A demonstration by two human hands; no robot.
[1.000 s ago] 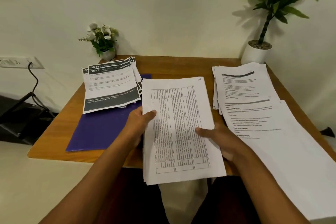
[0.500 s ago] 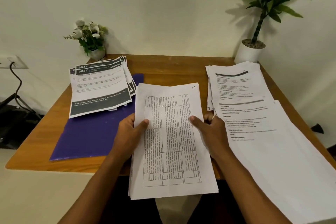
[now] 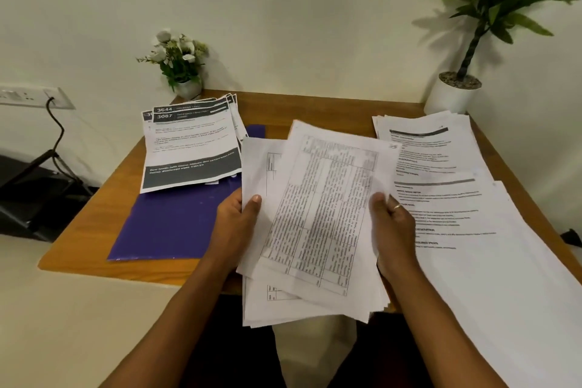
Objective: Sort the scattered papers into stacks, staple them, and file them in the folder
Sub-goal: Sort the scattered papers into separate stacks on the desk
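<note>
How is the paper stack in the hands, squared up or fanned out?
Fanned out. The top sheet sits askew on the held stack, and lower sheets' edges stick out at the left and bottom.

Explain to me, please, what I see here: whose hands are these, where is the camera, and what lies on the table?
There is no machine: a person works with bare hands. The one picture comes from a camera on the person's head, looking down. The left hand and right hand hold a fanned bundle of sheets at the wooden table's near edge. On it lie a purple folder, a paper pile partly on the folder, and more papers at the right.
</note>
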